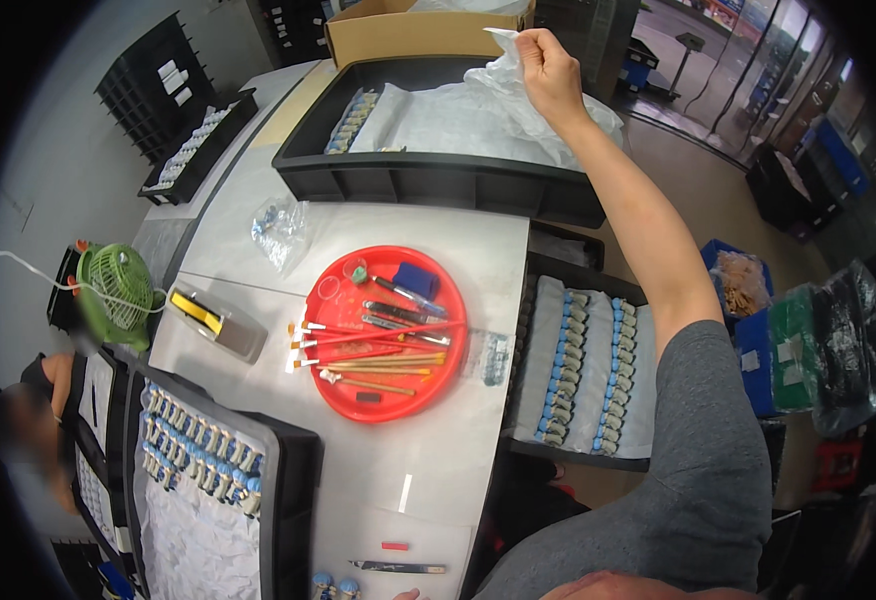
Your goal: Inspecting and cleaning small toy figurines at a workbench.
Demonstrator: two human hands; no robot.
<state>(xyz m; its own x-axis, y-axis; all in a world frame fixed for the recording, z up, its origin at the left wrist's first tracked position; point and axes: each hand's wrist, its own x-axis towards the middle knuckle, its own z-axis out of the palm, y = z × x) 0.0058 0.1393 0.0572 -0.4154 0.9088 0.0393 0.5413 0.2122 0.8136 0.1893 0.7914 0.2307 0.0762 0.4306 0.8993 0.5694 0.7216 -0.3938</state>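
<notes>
Right grip [550, 75] on white sheet [503, 88]

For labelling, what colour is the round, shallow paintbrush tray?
The paintbrush tray is red; head view.

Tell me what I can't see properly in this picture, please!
All in the head view:
- What lies under the sheet in the far tray: the sheet hides it.
- The sheet's pinched part: the right hand covers it.
- The left hand: nearly all cut off by the lower edge.
- The nearest blue pieces: cut off there too.
- The bag's contents: crinkled plastic blurs them.
</notes>
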